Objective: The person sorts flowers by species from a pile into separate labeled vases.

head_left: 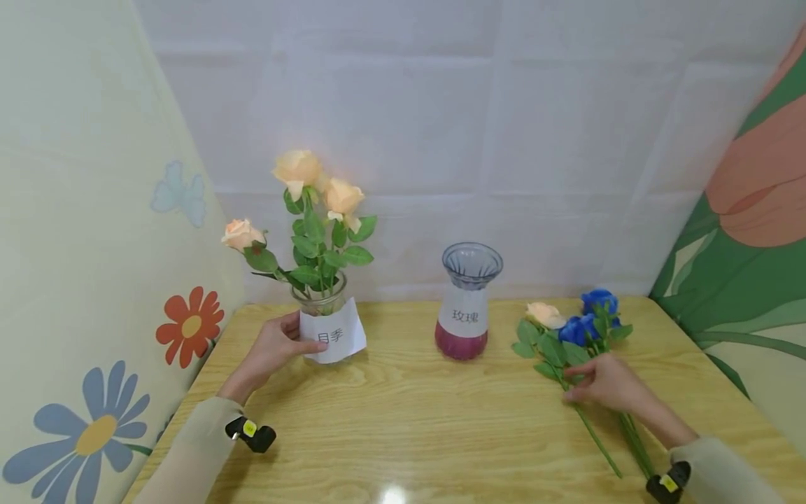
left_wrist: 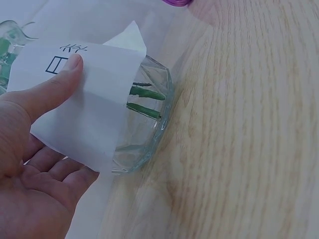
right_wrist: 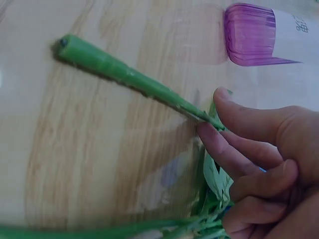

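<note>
My left hand (head_left: 277, 348) holds a clear glass vase (head_left: 321, 302) at the left, its thumb on the white paper label (left_wrist: 94, 84) and the other fingers behind. Three peach roses (head_left: 297, 170) with green leaves stand in this vase; cut stem ends (left_wrist: 144, 93) show through the glass near its base. At the right, my right hand (head_left: 607, 383) pinches the green stem (right_wrist: 124, 73) of a peach rose (head_left: 545, 315) between thumb and forefinger. That rose lies low over the table, beside blue roses (head_left: 578, 329), whose stems pass under the hand.
Between the hands, toward the back, stands a second glass vase (head_left: 471, 269), blue at the top and purple at the base, with a white label (head_left: 464, 312). Behind the wooden table (head_left: 403, 420) hangs a white cloth (head_left: 403, 126). Flower-printed panels (head_left: 94, 266) flank the table.
</note>
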`<state>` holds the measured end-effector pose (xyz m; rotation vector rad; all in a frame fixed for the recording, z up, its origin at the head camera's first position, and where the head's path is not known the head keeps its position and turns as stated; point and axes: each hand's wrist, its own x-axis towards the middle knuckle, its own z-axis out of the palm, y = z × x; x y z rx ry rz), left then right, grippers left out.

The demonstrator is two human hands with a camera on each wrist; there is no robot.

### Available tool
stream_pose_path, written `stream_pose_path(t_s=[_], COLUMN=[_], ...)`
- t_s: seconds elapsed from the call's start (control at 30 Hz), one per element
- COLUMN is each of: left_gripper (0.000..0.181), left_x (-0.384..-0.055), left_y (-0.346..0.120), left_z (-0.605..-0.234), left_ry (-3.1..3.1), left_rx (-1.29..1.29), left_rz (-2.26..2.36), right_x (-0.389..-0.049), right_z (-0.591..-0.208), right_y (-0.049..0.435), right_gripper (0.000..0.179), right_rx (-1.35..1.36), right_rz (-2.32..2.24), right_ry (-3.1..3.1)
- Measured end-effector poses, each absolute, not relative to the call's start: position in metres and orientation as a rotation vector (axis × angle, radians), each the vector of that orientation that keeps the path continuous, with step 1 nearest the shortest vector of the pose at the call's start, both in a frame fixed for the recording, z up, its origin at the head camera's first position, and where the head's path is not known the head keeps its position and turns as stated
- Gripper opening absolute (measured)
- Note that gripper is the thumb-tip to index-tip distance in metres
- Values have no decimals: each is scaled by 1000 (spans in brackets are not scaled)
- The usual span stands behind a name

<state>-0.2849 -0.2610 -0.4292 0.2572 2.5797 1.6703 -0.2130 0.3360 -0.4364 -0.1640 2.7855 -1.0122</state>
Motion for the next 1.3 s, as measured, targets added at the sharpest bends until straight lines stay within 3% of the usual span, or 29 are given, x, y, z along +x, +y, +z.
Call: stream_pose_path(t_s=[0.37,1.3], left_gripper=[83,82], left_x=[-284,-284], left_y=[-261,-261], left_z=[-429,-431], left_ry=[2587,2597], left_rx=[245,267], left_rz=[1667,1668], right_x=[-215,-213], right_z=[-440,-439], right_y=[324,311], right_gripper=[43,42], right_rx=[-136,-84], right_rz=[-1011,-1220], right_ry=[2763,2616])
